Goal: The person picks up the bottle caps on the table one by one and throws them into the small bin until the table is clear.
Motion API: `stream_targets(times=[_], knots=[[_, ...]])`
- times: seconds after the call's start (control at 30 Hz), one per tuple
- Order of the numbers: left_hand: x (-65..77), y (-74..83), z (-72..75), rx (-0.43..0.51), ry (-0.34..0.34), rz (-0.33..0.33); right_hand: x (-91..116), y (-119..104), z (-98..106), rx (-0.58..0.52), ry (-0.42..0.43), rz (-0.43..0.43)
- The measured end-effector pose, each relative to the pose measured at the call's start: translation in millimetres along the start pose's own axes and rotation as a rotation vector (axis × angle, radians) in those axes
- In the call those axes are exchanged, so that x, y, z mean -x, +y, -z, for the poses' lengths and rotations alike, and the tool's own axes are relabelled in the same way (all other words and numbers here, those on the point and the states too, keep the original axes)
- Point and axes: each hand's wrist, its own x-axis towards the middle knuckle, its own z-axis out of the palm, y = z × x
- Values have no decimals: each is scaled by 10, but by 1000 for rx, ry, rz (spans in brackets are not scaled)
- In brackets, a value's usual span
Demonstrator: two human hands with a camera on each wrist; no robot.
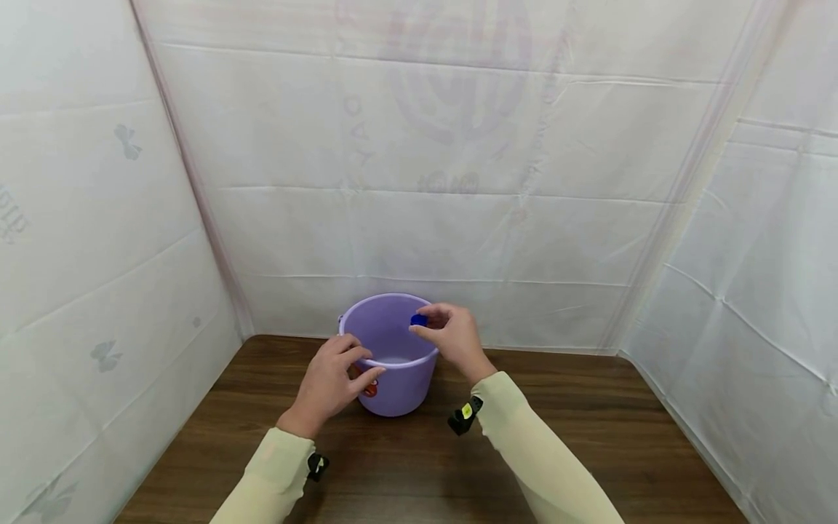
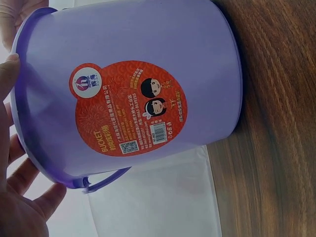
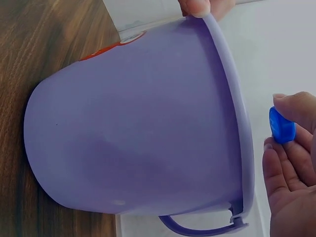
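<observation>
A purple bucket (image 1: 401, 391) stands upright on the wooden table, a red sticker (image 2: 129, 111) on its side. My left hand (image 1: 329, 380) grips the near-left part of its rim, fingers over the edge and thumb on the outside. Above the right side of the bucket's mouth, my right hand (image 1: 456, 340) pinches a small blue bottle cap (image 3: 282, 126) between thumb and fingers. In the head view the blue cap overlaps the bucket's inner wall. The visible part of the bucket's floor is pale; the near wall hides the rest.
Brown wooden table (image 1: 576, 429) extends on both sides of the bucket. White sheeting (image 1: 445, 233) rises close behind it, with further sheets at left and right. The bucket's purple handle (image 3: 197, 230) hangs down at the far side.
</observation>
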Motion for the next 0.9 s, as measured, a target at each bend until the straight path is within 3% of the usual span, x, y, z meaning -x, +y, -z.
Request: stream_targets(times=[0.5, 0.9], knots=[[5, -1, 1, 4, -3, -13, -59, -21, -43, 52, -32, -17], [0, -9, -1, 2, 31, -45, -59, 57, -57, -17, 34, 18]])
